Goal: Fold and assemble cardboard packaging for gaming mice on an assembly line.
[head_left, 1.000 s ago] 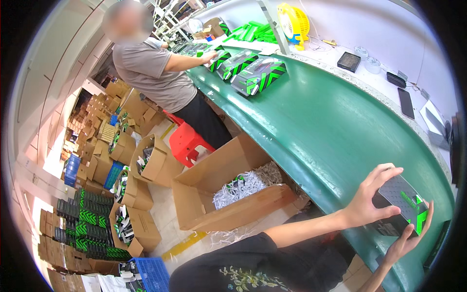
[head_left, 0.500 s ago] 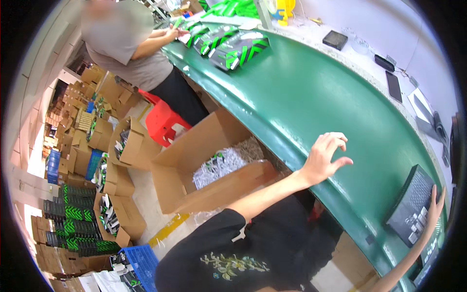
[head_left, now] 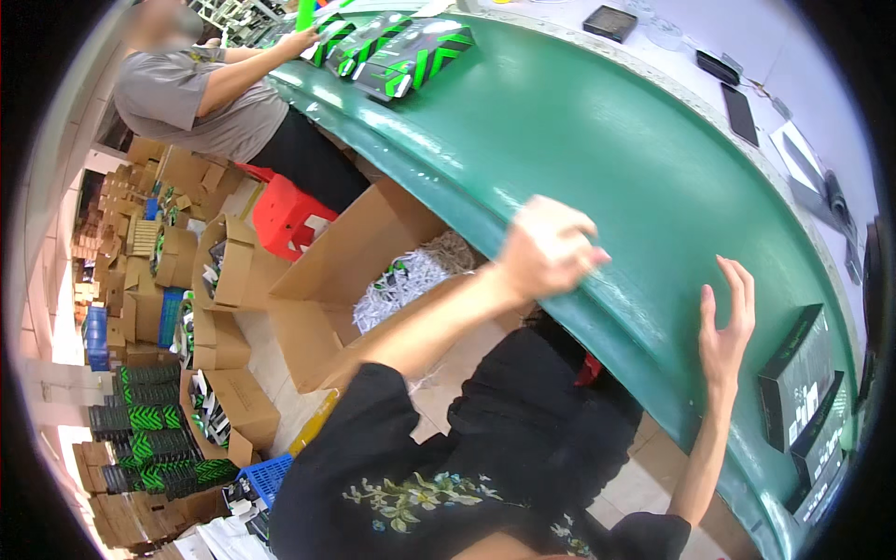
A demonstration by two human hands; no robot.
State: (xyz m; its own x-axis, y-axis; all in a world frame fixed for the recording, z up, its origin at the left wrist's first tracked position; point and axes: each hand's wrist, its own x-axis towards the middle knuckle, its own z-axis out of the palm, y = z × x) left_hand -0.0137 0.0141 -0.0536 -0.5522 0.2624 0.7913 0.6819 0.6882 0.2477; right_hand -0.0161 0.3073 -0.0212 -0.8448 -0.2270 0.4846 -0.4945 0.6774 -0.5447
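My left hand [head_left: 553, 250] is over the near edge of the green work surface [head_left: 597, 149]. Motion blurs its fingers, which look curled, and I see nothing in them. Further right, my right hand [head_left: 728, 327] is raised above the surface with thumb and fingers apart, holding nothing. Nearest to it, on its right, lies a flat black box [head_left: 793, 378] with pale print on its side. A second black box [head_left: 821, 457] sits beside that one, closer to me.
Several black-and-green boxes [head_left: 411, 61] lie at the far left end, by a person in a grey shirt [head_left: 201, 103]. Below the edge are an open carton [head_left: 317, 327] with shredded paper [head_left: 401, 294] and a red stool [head_left: 285, 215]. A phone [head_left: 739, 114] rests along the back ledge.
My right hand has come off the black box and moved left, up from the surface. My left hand has moved left, its fingers now more curled. The view has shifted slightly.
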